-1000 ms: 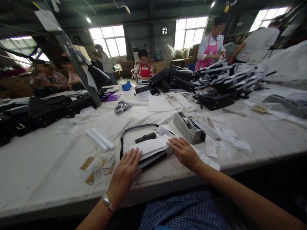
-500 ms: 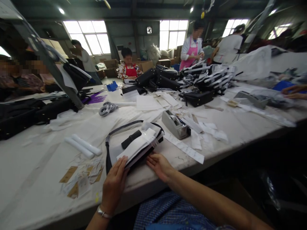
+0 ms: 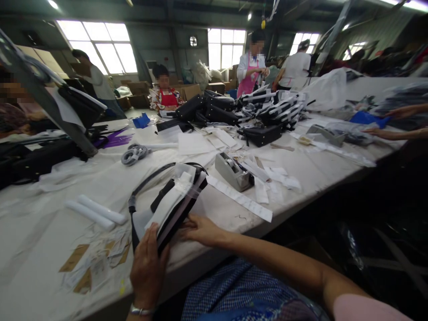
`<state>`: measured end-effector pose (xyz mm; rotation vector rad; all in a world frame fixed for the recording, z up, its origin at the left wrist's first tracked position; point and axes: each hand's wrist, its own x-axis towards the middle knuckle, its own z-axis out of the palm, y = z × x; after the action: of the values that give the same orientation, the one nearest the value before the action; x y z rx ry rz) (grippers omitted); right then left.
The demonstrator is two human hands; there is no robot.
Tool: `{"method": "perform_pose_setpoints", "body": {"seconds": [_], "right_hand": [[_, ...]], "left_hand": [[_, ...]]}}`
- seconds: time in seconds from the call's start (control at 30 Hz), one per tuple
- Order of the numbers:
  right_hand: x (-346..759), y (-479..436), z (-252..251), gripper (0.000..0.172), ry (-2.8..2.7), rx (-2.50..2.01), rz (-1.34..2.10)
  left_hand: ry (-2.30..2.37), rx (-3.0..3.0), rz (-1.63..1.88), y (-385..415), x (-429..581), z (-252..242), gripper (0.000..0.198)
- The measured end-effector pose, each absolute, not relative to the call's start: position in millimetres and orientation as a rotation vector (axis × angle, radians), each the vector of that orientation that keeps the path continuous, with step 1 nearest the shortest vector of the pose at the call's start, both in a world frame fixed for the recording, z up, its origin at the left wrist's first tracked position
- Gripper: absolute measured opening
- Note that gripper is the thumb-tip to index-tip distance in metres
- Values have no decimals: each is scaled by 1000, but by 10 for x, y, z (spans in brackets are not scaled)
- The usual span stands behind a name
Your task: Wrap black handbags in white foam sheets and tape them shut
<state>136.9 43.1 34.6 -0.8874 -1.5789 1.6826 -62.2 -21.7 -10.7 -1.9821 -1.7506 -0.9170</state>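
White, paper-like padding point(image 3: 170, 203) tops the long black strapped bag point(image 3: 183, 212) we see from the head camera, beside the pale table's front edge point(image 3: 302, 203); bare surface separates it from a grey tape dispenser point(image 3: 234, 173). Our left hand point(image 3: 147, 263) clasps its near end; our right hand's point(image 3: 200, 229) grip, partly hidden, we cannot tell. Since earlier, the bag has turned steeper.

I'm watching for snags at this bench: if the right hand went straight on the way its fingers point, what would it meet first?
Most likely the near side of the black bag, right at the fingertips of the right hand; depth is unclear, so they may be touching it.
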Motion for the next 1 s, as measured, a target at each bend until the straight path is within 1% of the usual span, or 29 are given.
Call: {"method": "perform_pose_setpoints", "body": {"seconds": [0.07, 0.13, 0.2, 0.23, 0.3, 0.37, 0.47, 0.53, 0.77, 0.9, 1.0], "right_hand": [[1748, 542, 302, 32, -1909, -926, 1378], [2178, 683, 279, 29, -2166, -985, 900], [2583, 837, 261, 32, -2340, -1085, 432], [2753, 910, 248, 34, -2389, -1164, 278], [3003, 1035, 210, 37, -2457, -1317, 102], [3125, 1115, 167, 35, -2508, -1403, 58], [3135, 1159, 144, 22, -2525, -1455, 63], [3094, 1165, 178, 17, -2509, -1521, 46], [3025, 1216, 455, 20, -2438, -1678, 59], [2945, 1193, 617, 24, -2391, -1663, 63], [2802, 1063, 721, 23, -2402, -1600, 94]], "left_hand": [[-1763, -1990, -925, -232, -629, -116, 68], [-1770, -1989, -943, -240, -636, -130, 67], [-1783, -1981, -960, -239, -644, -149, 66], [-1790, -1978, -968, -237, -646, -158, 66], [-1797, -1965, -982, -232, -648, -168, 67], [-1790, -1963, -988, -231, -644, -165, 67], [-1784, -1963, -981, -232, -635, -151, 67], [-1790, -1955, -981, -229, -631, -150, 66], [-1764, -1920, -1042, -214, -641, -181, 66], [-1766, -1919, -1054, -221, -635, -156, 66], [-1777, -1908, -1069, -223, -628, -141, 66]]}}
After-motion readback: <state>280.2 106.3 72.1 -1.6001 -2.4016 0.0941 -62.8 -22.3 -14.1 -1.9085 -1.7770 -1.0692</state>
